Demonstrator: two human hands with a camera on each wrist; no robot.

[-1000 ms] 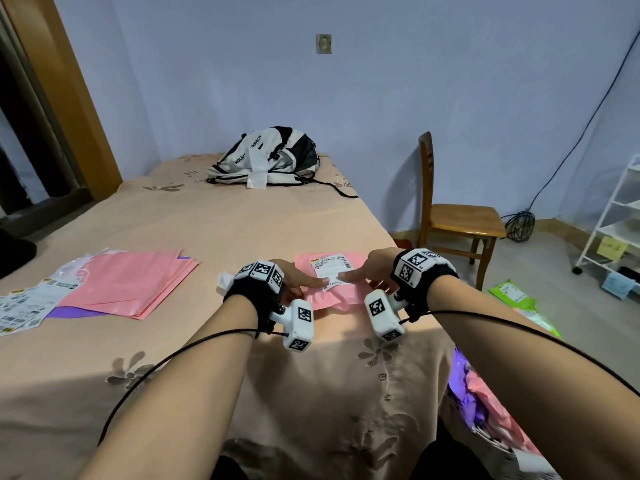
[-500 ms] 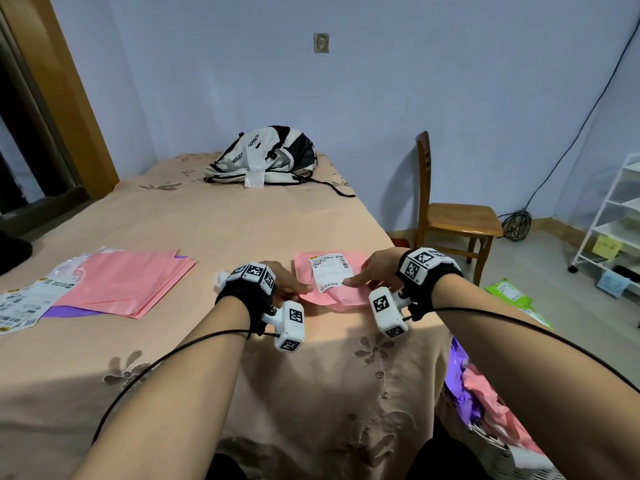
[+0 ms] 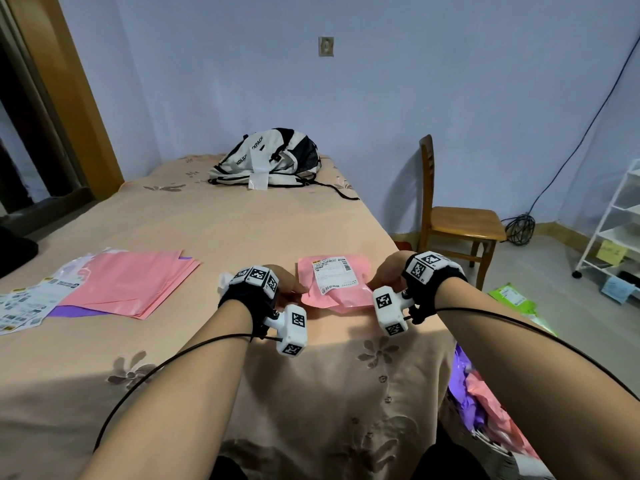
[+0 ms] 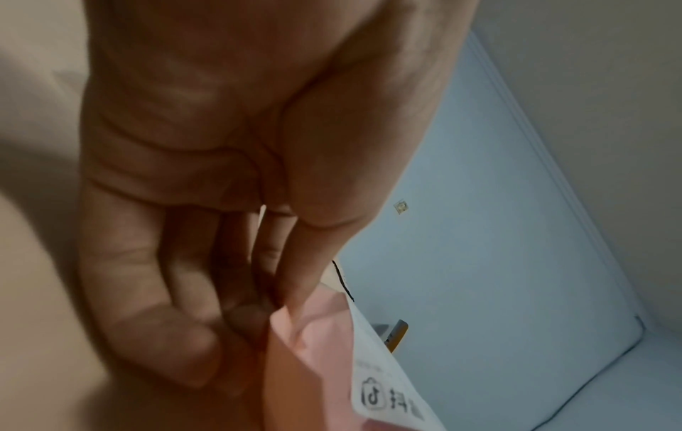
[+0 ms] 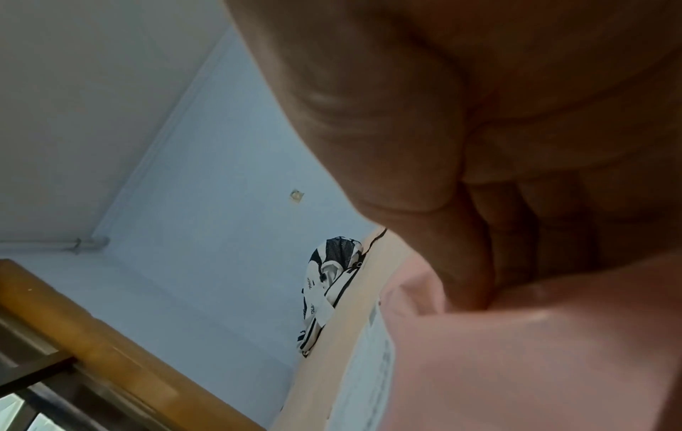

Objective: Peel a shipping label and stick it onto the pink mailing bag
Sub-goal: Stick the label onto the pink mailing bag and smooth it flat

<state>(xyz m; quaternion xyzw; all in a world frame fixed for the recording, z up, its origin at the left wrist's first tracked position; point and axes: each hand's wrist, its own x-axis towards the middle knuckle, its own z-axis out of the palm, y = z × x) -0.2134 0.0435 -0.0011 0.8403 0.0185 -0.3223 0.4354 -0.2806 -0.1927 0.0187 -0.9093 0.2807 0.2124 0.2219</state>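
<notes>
A pink mailing bag [image 3: 360, 271] lies on the bed by its right edge, with a white shipping label [image 3: 333, 274] stuck on its top face. My left hand [image 3: 289, 285] pinches the bag's near left edge; the left wrist view shows thumb and fingers closed on the pink bag [image 4: 314, 358], the label [image 4: 384, 387] just beside them. My right hand [image 3: 384, 277] grips the bag's near right edge, thumb pressed on the pink bag [image 5: 516, 350], the label [image 5: 369, 364] further left.
A stack of pink bags [image 3: 131, 282] and label sheets [image 3: 24, 303] lie at the left of the bed [image 3: 207, 237]. A backpack [image 3: 270, 157] sits at the far end. A wooden chair [image 3: 457, 223] and white shelf [image 3: 616, 220] stand right. More bags [image 3: 485, 400] sit by the bed's right edge.
Both hands slid off the label outward and toward me, to the bag's near side edges. The label now shows whole.
</notes>
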